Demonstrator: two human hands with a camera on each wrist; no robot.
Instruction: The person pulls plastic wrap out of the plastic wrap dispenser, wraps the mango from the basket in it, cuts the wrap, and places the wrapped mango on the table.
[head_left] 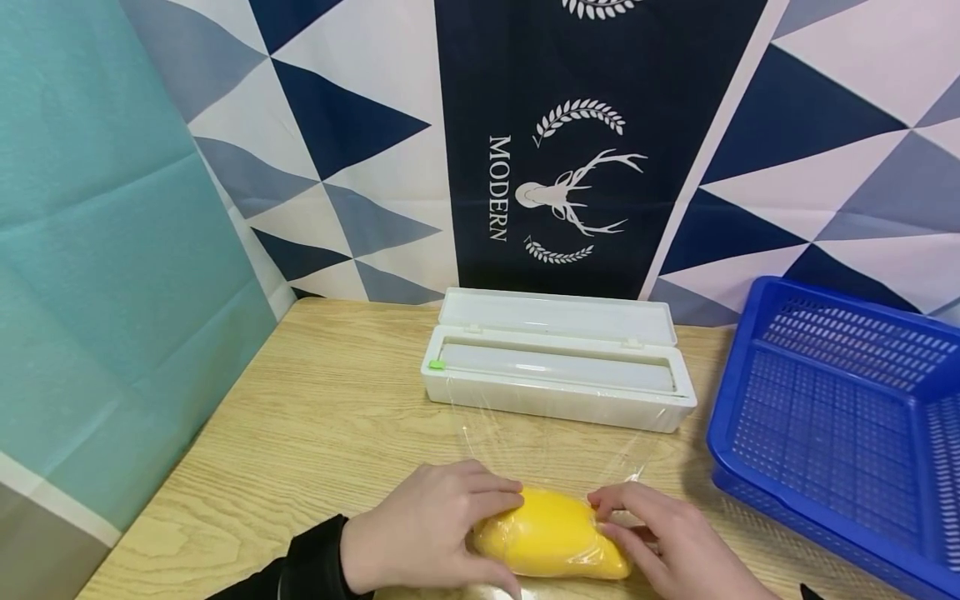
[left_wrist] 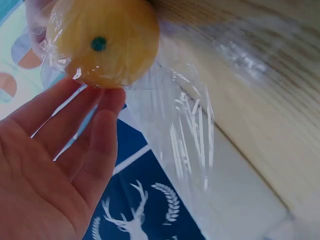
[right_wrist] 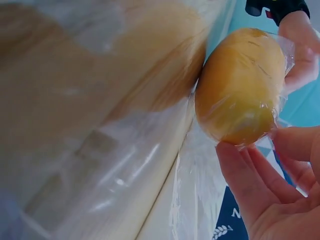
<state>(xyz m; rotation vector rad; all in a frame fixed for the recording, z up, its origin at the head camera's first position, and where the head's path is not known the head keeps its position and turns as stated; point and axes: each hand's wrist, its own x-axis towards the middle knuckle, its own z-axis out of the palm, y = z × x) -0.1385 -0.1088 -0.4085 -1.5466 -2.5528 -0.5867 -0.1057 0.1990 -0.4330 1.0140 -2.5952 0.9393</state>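
A smooth yellow mango (head_left: 558,533), wrapped in clear cling film, lies at the near side of the table. A green dot marks its end in the left wrist view. My left hand (head_left: 431,525) holds its left end, fingers over the top and far side, thumb toward the near side. At the other end, my right hand (head_left: 667,533) pinches the film with thumb and forefinger against the mango. A sheet of cling film (head_left: 543,450) stretches from the mango back to a white dispenser box (head_left: 558,406), whose lid (head_left: 555,315) stands raised.
A roll (head_left: 555,367) lies inside the dispenser, and a green slider (head_left: 437,364) sits at its left end. To the right is a blue plastic basket (head_left: 825,417). Patterned cloth (head_left: 360,125) hangs behind the wooden table (head_left: 315,417), with teal cloth (head_left: 112,250) at the left.
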